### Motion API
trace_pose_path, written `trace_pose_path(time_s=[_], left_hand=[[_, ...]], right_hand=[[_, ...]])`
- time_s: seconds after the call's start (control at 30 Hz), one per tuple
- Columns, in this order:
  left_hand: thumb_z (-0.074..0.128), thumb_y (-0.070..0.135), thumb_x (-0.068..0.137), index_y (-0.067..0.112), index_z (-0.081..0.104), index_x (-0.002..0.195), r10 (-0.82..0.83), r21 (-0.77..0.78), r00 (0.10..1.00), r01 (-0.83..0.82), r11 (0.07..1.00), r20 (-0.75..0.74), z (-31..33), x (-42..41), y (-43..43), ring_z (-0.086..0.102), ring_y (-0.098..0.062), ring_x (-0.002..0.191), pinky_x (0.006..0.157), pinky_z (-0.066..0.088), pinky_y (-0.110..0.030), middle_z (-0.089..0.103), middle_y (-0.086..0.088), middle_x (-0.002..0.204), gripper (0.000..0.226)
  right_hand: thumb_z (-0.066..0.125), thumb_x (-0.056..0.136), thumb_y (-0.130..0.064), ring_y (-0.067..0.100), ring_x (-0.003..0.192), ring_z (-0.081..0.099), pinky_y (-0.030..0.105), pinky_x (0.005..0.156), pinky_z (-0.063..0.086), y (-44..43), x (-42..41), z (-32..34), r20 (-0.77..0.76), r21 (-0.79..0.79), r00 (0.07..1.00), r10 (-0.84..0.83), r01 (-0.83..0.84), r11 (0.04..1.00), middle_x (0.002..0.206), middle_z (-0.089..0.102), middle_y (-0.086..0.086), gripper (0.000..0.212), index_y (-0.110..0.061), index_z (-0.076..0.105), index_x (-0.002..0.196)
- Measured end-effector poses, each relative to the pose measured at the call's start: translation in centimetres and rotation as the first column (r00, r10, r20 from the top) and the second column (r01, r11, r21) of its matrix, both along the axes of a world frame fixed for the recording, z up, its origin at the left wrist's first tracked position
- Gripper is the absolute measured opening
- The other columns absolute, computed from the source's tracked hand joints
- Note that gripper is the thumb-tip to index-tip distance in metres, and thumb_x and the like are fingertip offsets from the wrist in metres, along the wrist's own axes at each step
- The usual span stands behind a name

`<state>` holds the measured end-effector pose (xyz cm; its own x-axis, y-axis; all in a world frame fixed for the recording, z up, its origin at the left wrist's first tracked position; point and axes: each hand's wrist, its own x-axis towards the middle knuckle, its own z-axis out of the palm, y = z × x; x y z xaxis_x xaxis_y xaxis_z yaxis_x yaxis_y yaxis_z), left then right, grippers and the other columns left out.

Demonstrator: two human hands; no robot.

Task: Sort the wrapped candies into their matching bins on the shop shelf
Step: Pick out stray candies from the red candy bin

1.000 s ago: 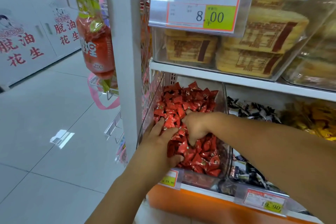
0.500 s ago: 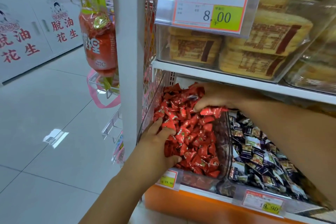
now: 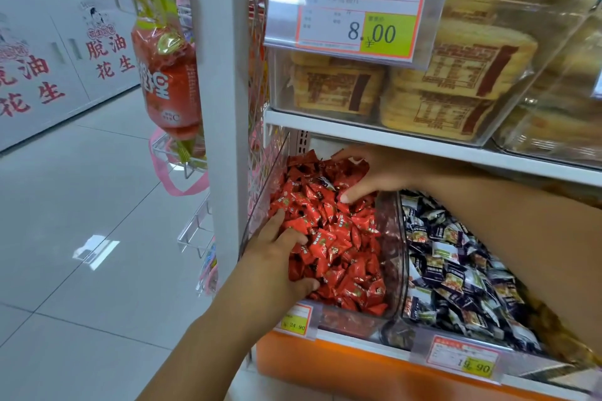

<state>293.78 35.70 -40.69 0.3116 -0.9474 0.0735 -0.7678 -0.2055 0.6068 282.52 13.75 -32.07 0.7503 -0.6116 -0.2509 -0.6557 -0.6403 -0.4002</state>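
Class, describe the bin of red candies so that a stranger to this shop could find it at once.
Find the white shelf post; on the lower shelf, the clear bin right beside it is the one. It holds red candies, while the neighbouring bin holds dark-wrapped ones.

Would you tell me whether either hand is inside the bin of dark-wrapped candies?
No, the left hand and the right hand both lie on the red candies, in the bin beside the dark-wrapped candies.
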Motion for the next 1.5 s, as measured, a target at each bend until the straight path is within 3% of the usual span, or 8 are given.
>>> trace_pose_path(time_s=[0.13,0.33,0.57,0.8,0.93,1.13,1.3,1.5], left_hand=[[0.076,0.040,0.076,0.040,0.037,0.139,-0.022,-0.020,1.000,0.021,1.000,-0.008,-0.1,0.0,0.2,0.013,-0.007,0.144,0.111,0.018,-0.018,-0.008,0.019,0.158,0.074],[0.068,0.046,0.082,0.043,0.015,0.148,-0.018,0.037,1.000,0.017,0.999,0.013,0.0,-0.3,-0.4,-0.001,-0.011,0.146,0.115,0.015,-0.027,-0.020,0.015,0.157,0.084],[0.060,0.045,0.089,0.046,0.009,0.149,-0.065,0.205,0.992,0.043,0.978,0.105,-0.6,-1.0,-3.3,-0.023,-0.020,0.144,0.117,0.015,-0.051,-0.021,0.014,0.157,0.078],[0.064,0.041,0.087,0.047,0.016,0.147,-0.025,0.194,0.991,-0.001,0.981,0.131,1.3,-2.6,-2.6,-0.018,-0.023,0.145,0.115,0.019,-0.055,-0.017,0.012,0.158,0.077],[0.057,0.043,0.091,0.045,0.019,0.147,0.028,0.150,0.974,-0.064,0.987,0.226,2.8,-4.5,-1.4,-0.013,-0.019,0.147,0.110,0.023,-0.063,-0.011,0.012,0.160,0.068],[0.053,0.033,0.096,0.032,0.035,0.146,-0.087,-0.169,0.962,0.134,0.976,0.259,4.8,-7.9,-1.6,0.004,-0.013,0.147,0.121,0.010,-0.038,0.016,0.007,0.159,0.053],[0.048,0.035,0.098,0.031,0.033,0.147,-0.203,-0.205,0.947,0.257,0.945,0.251,6.2,-11.1,-2.6,0.004,-0.007,0.146,0.115,0.003,-0.023,0.017,0.010,0.158,0.051],[0.048,0.034,0.098,0.032,0.050,0.136,-0.224,-0.286,0.951,0.280,0.916,0.213,5.8,-13.0,-1.8,0.038,-0.005,0.131,0.107,0.026,-0.017,0.045,0.015,0.142,0.038]], right_hand=[[0.063,0.085,-0.052,0.017,0.118,0.052,0.024,0.085,0.037,1.1,1.3,-1.1,0.005,-0.172,1.000,-0.019,0.020,0.985,0.135,0.052,-0.004,0.050,-0.028,0.056,0.129],[0.064,0.089,-0.031,0.017,0.106,0.060,0.026,0.093,0.046,2.2,3.3,-4.8,0.034,-0.277,0.999,-0.032,0.040,0.960,0.117,0.067,0.000,0.023,-0.020,0.071,0.108],[0.072,0.083,-0.035,0.004,0.088,0.058,0.012,0.066,0.039,4.0,-2.8,-2.1,0.403,-0.066,0.900,-0.165,0.208,0.976,0.094,0.063,-0.013,0.019,-0.025,0.069,0.098],[0.071,0.084,-0.027,0.018,0.084,0.063,0.020,0.074,0.044,6.2,-6.4,-2.2,0.534,0.229,0.796,-0.285,0.189,0.955,0.096,0.067,0.009,0.015,-0.022,0.065,0.098],[0.066,0.090,-0.025,0.013,0.079,0.056,0.022,0.071,0.043,7.2,-8.4,-1.7,0.616,0.220,0.713,-0.335,0.253,0.942,0.091,0.059,0.004,0.010,-0.024,0.065,0.100],[0.059,0.094,-0.024,0.022,0.079,0.057,0.040,0.080,0.050,6.7,-13.5,-2.3,0.560,0.088,0.706,-0.432,0.468,0.879,0.099,0.064,0.014,0.017,-0.019,0.066,0.109],[0.060,0.093,-0.030,0.013,0.097,0.058,0.026,0.091,0.045,6.9,-15.3,-2.5,0.574,-0.025,0.699,-0.426,0.536,0.844,0.113,0.059,0.002,0.024,-0.020,0.066,0.114],[0.055,0.095,-0.029,-0.007,0.075,0.051,0.003,0.066,0.037,10.6,-16.8,-2.5,0.640,0.018,0.660,-0.394,0.499,0.866,0.097,0.054,-0.011,0.016,-0.024,0.067,0.105]])
